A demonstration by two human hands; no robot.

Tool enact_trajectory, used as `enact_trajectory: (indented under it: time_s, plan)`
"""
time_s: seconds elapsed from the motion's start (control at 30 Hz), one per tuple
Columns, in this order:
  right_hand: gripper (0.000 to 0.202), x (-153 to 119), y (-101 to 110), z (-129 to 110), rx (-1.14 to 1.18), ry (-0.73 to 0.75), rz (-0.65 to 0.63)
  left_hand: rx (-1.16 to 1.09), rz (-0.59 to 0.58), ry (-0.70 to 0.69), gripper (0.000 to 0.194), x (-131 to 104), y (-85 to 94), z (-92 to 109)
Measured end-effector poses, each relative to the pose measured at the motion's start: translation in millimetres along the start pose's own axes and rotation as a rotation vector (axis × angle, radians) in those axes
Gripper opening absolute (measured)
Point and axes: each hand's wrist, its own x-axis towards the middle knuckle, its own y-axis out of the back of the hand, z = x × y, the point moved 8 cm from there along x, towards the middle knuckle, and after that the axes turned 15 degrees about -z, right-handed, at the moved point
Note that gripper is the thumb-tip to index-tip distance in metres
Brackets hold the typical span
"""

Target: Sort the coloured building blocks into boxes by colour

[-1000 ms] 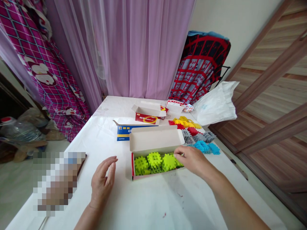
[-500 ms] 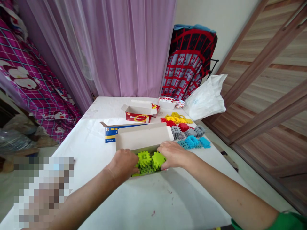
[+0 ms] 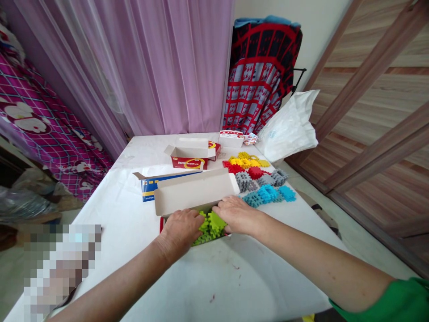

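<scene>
A cardboard box with its white lid [image 3: 197, 192] raised stands in front of me. Lime-green toothed plastic blocks [image 3: 211, 230] fill the part of it that I can see. From the left, my left hand [image 3: 182, 229] reaches into the box, its fingers curled against the green blocks. My right hand [image 3: 236, 215] comes in from the right, thumb and fingers closed around a green block [image 3: 217, 222] at that end. Both hands' fingertips are partly hidden by the blocks and the box.
Behind the lid lies a blue box [image 3: 147, 190], and farther back an open red box [image 3: 189, 162]. To the right are piles of blue [image 3: 268, 193], grey [image 3: 244, 182], red [image 3: 256, 173] and yellow blocks [image 3: 246, 158]. A white plastic bag [image 3: 290, 127] sits at the table's right edge.
My left hand has shifted right, farther over the green blocks, covering some of them. The right hand stays on its block at the right end. The camera view has shifted slightly.
</scene>
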Motion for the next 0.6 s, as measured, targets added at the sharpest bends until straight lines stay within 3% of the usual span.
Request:
enact_trajectory:
  time_s: [0.17, 0.37, 0.47, 0.6]
  plan:
    - [0.041, -11.0, 12.6, 5.8, 0.081, 0.008, 0.011, -0.053, 0.039, -0.024, 0.015, -2.1, -2.6, -4.5]
    - [0.027, -40.8, 24.3, 44.2, 0.176, -0.098, 0.013, -0.068, 0.088, 0.001, 0.027, -3.9, -0.4, -11.6]
    - [0.03, -50.9, 18.8, 55.6, 0.229, -0.133, 0.013, -0.049, 0.1, -0.059, 0.031, -0.6, 2.6, -3.5]
    - [0.031, -54.0, 10.6, 52.8, 0.284, -0.099, 0.056, 0.001, 0.1, -0.159, 0.044, 12.7, 14.8, 18.9]
